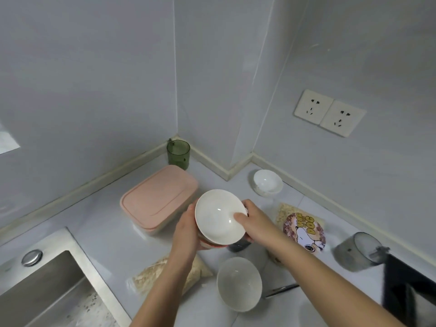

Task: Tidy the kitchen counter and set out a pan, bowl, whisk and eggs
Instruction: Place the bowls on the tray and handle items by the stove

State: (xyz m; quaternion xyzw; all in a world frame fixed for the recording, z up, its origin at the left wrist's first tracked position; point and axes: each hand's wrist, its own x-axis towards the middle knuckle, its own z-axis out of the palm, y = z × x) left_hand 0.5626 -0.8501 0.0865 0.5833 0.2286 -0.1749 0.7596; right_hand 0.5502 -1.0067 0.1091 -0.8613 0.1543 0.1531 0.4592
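Gripping opposite sides, left hand [186, 228] and right hand [253, 223] (thumb inside) hold 1 white bowl [218, 217], mouth tilted camera-ward.

Glossy white ceramic bowl [218, 218], matt pink plastic box [157, 197], brushed steel sink [44, 289].

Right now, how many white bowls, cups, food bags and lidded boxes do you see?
White bowls: 3 – held bowl, back bowl, front bowl
Cups: 2 – green cup, grey cup
Food bags: 2 – plain bag, cartoon-dog bag
Lidded boxes: 1 – pink-lidded box
Total: 8
Orange-rimmed thing under held bowl: mostly hidden, uncounted.
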